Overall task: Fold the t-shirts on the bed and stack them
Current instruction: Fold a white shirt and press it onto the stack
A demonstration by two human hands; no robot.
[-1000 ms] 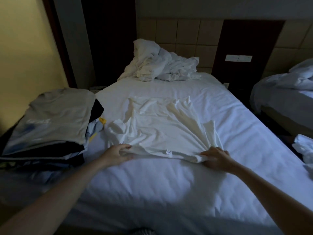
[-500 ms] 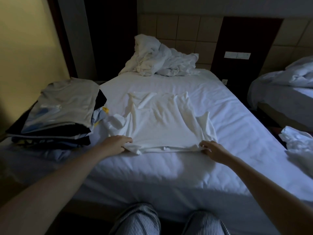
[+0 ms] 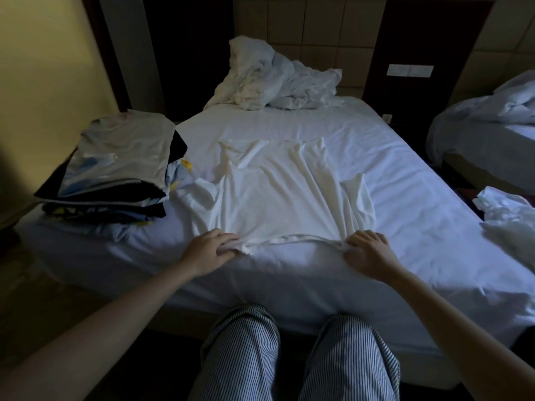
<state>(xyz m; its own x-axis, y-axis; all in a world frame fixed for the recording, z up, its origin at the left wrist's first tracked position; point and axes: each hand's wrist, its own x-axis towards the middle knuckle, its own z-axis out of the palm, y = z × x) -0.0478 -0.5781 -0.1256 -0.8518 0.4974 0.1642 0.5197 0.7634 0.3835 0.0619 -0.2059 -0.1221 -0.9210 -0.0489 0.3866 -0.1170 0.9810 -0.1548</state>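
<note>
A white t-shirt [image 3: 286,192] lies spread on the bed [image 3: 405,198], its collar end toward me and its hem toward the headboard, still creased. My left hand [image 3: 211,248] grips the near left corner of the shirt, fingers curled on bunched cloth. My right hand [image 3: 366,250] grips the near right corner the same way. A stack of folded t-shirts [image 3: 115,169], grey on top with dark ones beneath, sits at the bed's left edge.
A crumpled white duvet [image 3: 275,79] is heaped at the headboard. A second bed [image 3: 486,131] stands at the right with a white cloth [image 3: 512,218] in the gap. My striped trouser legs [image 3: 295,357] press against the bed's near edge.
Both hands have drawn the shirt's near edge toward me, pulling the cloth flatter and straighter. The view has tipped down, bringing my legs into sight.
</note>
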